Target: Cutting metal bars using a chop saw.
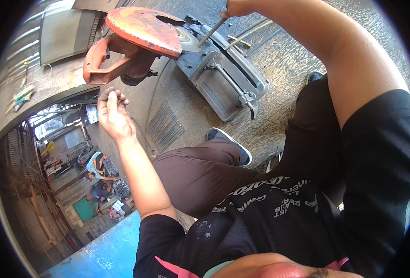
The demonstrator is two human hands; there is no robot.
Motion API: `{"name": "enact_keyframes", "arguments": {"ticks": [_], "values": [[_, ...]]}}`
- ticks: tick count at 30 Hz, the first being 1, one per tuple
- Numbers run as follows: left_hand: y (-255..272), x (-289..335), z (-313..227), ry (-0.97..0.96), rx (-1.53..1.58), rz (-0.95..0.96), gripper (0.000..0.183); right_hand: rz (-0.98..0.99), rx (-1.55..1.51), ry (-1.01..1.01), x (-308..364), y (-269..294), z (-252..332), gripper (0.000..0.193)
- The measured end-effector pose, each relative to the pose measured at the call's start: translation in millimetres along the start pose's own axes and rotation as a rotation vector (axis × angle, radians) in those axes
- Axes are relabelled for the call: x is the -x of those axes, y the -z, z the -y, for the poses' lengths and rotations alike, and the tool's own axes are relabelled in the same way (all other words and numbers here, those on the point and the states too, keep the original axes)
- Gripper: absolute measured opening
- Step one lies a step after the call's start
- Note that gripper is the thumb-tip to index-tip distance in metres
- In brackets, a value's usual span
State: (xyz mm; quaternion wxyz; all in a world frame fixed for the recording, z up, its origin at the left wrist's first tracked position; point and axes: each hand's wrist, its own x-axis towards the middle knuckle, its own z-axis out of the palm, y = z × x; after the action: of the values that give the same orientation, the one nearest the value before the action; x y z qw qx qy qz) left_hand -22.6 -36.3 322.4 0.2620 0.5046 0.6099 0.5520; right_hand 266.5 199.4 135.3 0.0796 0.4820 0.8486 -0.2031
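Note:
An orange chop saw with a grey base stands on the floor ahead of me. Its round cutting disc shows beside the orange guard. My right hand, partly cut off by the top edge, grips a thin metal rod. The rod slants down to the saw base, its lower end close to the disc. Just below the saw's loop handle, my left hand is raised with loosely curled fingers. It does not touch the handle, and nothing shows in it.
Cut metal rods lie side by side on the floor left of the saw base. Longer rods rest behind it. Two people work at the far left, near a green sheet. A blue panel is at lower left.

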Motion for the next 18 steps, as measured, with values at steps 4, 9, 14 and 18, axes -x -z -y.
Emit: {"name": "enact_keyframes", "arguments": {"ticks": [4,9,14,18], "values": [[-9.4,-6.2,9.2,0.036,-0.044,-0.006,0.013,-0.021,0.021,0.012,-3.2,0.3,-0.8,0.062],[-17.5,-9.9,13.6,0.047,-0.028,-0.025,0.012,-0.017,0.050,0.074,-3.5,3.5,0.5,0.058],[-20.2,-10.0,14.2,0.034,-0.027,-0.013,0.012,0.014,0.099,0.089,-5.8,-1.2,-4.6,0.057],[-17.9,-7.8,9.8,0.031,-0.046,-0.028,0.013,0.052,0.026,0.146,-0.3,2.2,13.0,0.059]]}}
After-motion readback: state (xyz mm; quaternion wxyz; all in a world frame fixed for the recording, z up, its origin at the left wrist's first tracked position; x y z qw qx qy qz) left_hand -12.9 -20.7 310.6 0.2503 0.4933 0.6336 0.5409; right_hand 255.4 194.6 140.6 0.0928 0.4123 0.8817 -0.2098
